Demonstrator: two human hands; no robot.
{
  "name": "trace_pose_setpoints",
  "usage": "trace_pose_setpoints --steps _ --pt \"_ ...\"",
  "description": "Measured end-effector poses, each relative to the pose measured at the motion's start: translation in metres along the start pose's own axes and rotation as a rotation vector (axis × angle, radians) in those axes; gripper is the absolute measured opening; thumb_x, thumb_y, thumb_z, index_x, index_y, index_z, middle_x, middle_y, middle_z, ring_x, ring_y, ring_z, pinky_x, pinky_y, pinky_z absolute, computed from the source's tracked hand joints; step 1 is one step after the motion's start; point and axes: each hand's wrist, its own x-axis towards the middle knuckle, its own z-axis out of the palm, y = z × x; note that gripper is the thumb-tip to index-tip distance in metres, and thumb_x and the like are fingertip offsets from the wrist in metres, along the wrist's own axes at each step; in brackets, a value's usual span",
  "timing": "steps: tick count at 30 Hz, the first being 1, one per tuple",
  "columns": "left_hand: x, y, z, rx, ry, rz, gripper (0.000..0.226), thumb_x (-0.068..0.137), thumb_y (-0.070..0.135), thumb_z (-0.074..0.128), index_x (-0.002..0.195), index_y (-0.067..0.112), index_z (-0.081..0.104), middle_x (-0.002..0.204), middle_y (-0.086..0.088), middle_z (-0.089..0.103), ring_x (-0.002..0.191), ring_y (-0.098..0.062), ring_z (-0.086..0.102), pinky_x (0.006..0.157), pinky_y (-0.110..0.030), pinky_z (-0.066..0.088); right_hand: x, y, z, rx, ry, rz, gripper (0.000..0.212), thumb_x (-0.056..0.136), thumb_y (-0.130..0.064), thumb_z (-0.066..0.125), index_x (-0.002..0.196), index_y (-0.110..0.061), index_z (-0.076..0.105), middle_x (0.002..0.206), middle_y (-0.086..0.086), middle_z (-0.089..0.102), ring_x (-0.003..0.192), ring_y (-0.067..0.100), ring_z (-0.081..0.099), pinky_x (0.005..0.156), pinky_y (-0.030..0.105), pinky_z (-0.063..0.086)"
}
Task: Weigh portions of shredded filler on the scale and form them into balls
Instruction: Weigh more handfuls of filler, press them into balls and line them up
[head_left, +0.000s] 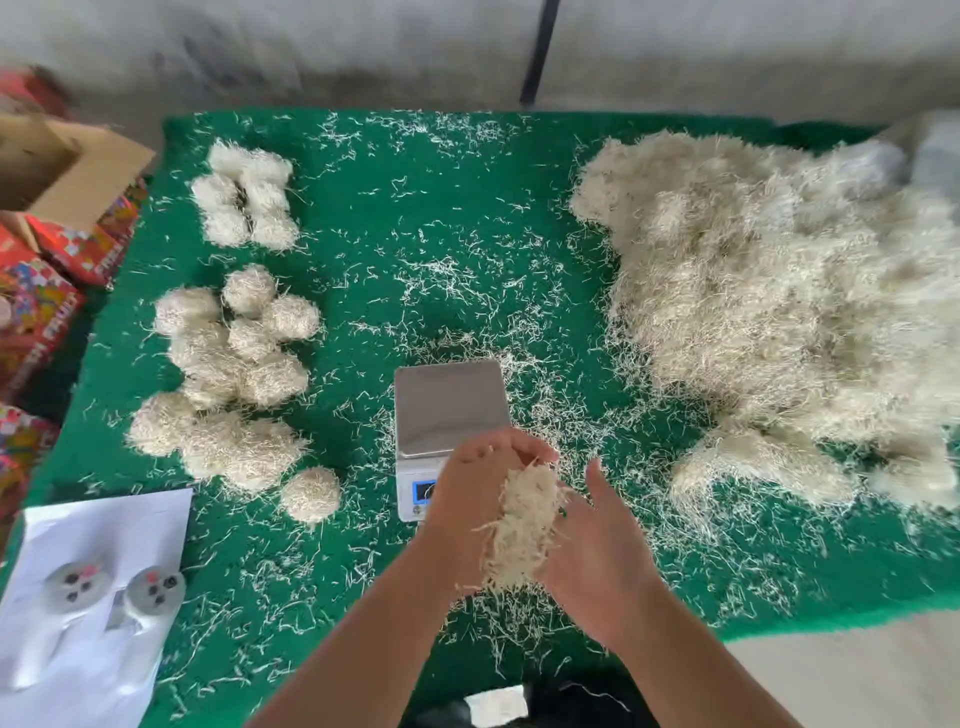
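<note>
Scale (451, 410) mid-mat (415, 218) — balls (228, 353) left, loose filler heap (779, 291) right.

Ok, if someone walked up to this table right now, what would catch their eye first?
Probably the big pile of shredded filler covering the right side of the green mat. Next, both hands at the near edge, the left hand and right hand pressing a portion between them just in front of the bare scale. Then the finished balls clustered along the left side.
</note>
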Motion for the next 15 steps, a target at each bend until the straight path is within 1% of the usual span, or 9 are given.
trace_pose_setpoints --steps 1,2,4,5,6,8,11,13,15 --pt "-0.003 -0.008 0.012 0.174 0.052 0.038 0.035 0.101 0.012 0.041 0.09 0.008 0.074 0.086 -0.006 0.071 0.072 -0.022 0.064 0.057 -0.027 0.057 -0.005 -0.002 0.013 0.116 -0.046 -0.016 0.099 0.088 -0.083 0.043 0.149 -0.005 0.054 0.145 0.033 0.055 0.135 0.049 0.055 0.117 0.066 0.038" --pt "-0.005 -0.015 0.024 0.386 0.157 0.101 0.031 0.102 0.012 0.045 0.089 0.014 0.074 0.09 -0.007 0.072 0.073 -0.021 0.066 0.056 -0.027 0.054 -0.007 -0.002 0.021 0.176 -0.069 -0.075 0.083 0.094 -0.074 0.051 0.142 -0.007 0.063 0.136 0.03 0.063 0.131 0.047 0.059 0.111 0.063 0.045" --pt "-0.008 -0.016 0.046 0.676 0.369 0.252 0.029 0.102 0.023 0.044 0.088 0.026 0.068 0.098 -0.003 0.068 0.078 -0.016 0.066 0.06 -0.027 0.05 -0.017 -0.007 0.037 0.213 -0.106 -0.113 0.052 0.098 -0.055 0.061 0.119 -0.01 0.078 0.11 0.019 0.074 0.108 0.036 0.074 0.084 0.05 0.062" --pt "-0.008 -0.01 0.053 0.799 0.438 0.368 0.027 0.101 0.031 0.038 0.09 0.03 0.063 0.099 0.005 0.063 0.082 -0.011 0.063 0.063 -0.026 0.048 -0.022 -0.009 0.044 0.202 -0.103 -0.161 0.045 0.099 -0.049 0.059 0.11 -0.012 0.081 0.102 0.015 0.076 0.097 0.032 0.076 0.075 0.044 0.064" --pt "-0.007 -0.004 0.058 0.928 0.483 0.464 0.029 0.097 0.04 0.031 0.092 0.031 0.058 0.101 0.01 0.056 0.088 -0.008 0.058 0.067 -0.026 0.047 -0.027 -0.014 0.047 0.193 -0.104 -0.213 0.045 0.103 -0.046 0.053 0.107 -0.012 0.082 0.101 0.015 0.076 0.095 0.031 0.077 0.072 0.041 0.064" --pt "0.001 0.011 0.06 1.103 0.522 0.526 0.04 0.089 0.049 0.018 0.095 0.029 0.052 0.107 0.008 0.048 0.098 -0.011 0.048 0.079 -0.031 0.047 -0.038 -0.025 0.054 0.137 -0.097 -0.276 0.052 0.109 -0.047 0.042 0.118 -0.013 0.079 0.117 0.019 0.076 0.109 0.032 0.075 0.084 0.045 0.064" --pt "0.007 0.032 0.065 1.225 0.6 0.502 0.049 0.093 0.051 0.014 0.1 0.029 0.057 0.131 0.0 0.05 0.121 -0.017 0.043 0.106 -0.05 0.041 -0.059 -0.042 0.064 0.045 -0.117 -0.348 0.058 0.106 -0.059 0.042 0.135 -0.017 0.07 0.134 0.018 0.07 0.124 0.034 0.068 0.108 0.049 0.053" --pt "0.005 0.032 0.077 1.191 0.573 0.606 0.052 0.101 0.049 0.015 0.112 0.027 0.062 0.143 -0.002 0.05 0.133 -0.018 0.043 0.112 -0.051 0.039 -0.07 -0.052 0.068 0.029 -0.131 -0.39 0.058 0.099 -0.068 0.05 0.127 -0.023 0.075 0.128 0.01 0.074 0.119 0.027 0.072 0.097 0.044 0.06" --pt "-0.002 0.025 0.095 1.103 0.485 0.735 0.051 0.107 0.045 0.019 0.119 0.021 0.062 0.128 0.0 0.062 0.116 -0.012 0.055 0.102 -0.045 0.048 -0.079 -0.062 0.07 -0.023 -0.102 -0.458 0.047 0.097 -0.066 0.058 0.108 -0.027 0.083 0.113 0.003 0.08 0.104 0.018 0.077 0.079 0.037 0.064"
